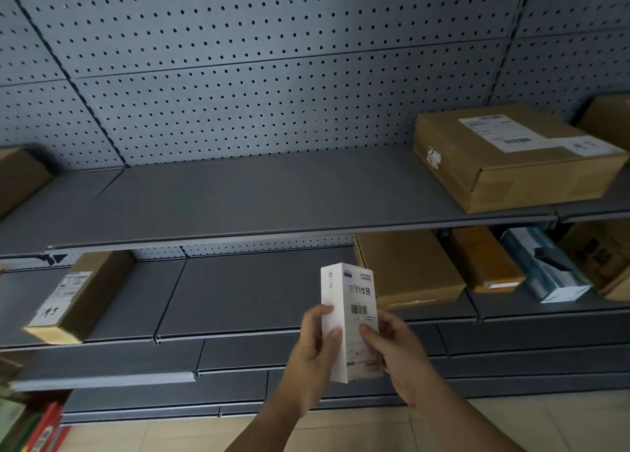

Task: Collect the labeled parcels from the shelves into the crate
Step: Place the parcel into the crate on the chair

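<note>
Both hands, left hand (315, 346) and right hand (397, 352), grip a tall white labeled cardboard parcel (349, 322) before the grey metal shelves (238, 196), likely checking its label; next it needs carrying to the unseen crate.

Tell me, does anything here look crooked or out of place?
Two things. The white box, held by the left hand and right hand, has its print upside down. The labeled brown box at the left of the lower shelf sits skewed, its near corner at or past the edge.

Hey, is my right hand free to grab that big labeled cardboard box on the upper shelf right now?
Probably not yet: the right hand grips the white box together with the left hand. The cardboard box itself sits unobstructed on the upper shelf.
</note>
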